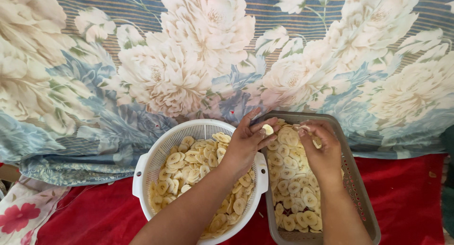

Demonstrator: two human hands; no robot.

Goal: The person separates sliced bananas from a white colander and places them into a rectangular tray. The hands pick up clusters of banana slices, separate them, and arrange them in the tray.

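Left hand pinches banana slice over grey tray; right hand beside, fingers curled, grip unclear

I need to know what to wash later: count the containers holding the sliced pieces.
2. A round white colander sits on the left under the left hand; a grey rectangular basket sits on the right under the right hand. Any others would lie outside the view.

I log a large floral cloth, cream blooms and blue leaves on a striped ground, draped across the far side. Beneath it, a red cloth. At lower left, a white fabric with red flowers.
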